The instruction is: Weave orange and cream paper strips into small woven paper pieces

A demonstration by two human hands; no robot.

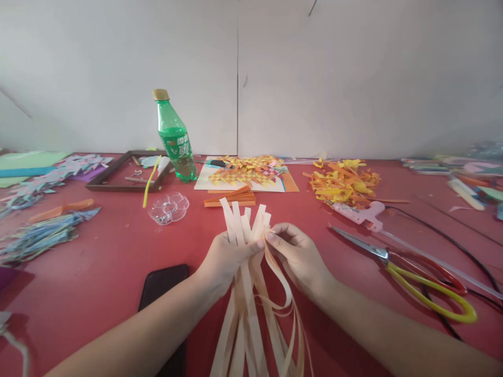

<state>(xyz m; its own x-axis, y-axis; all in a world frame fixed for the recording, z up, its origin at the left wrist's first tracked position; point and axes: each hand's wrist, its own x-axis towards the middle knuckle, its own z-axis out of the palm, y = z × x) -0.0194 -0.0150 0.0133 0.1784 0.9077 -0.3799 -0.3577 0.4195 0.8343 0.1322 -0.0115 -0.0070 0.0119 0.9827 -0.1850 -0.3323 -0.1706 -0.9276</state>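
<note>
A bundle of long, cream-coloured paper strips hangs toward me over the red table, its upper ends fanned out. My left hand is closed around the bundle, thumb across the front. At the right edge of the bundle, my right hand pinches the strips between thumb and fingers, close to the left thumb. One strip curls in a loop below the right fingers. Just beyond the hands lies a small stack of orange strips.
Scissors and a pink glue gun with its cord lie to the right. Orange and yellow scraps are heaped behind them. A green bottle, a brown frame, a clear flower-shaped dish and a phone are left.
</note>
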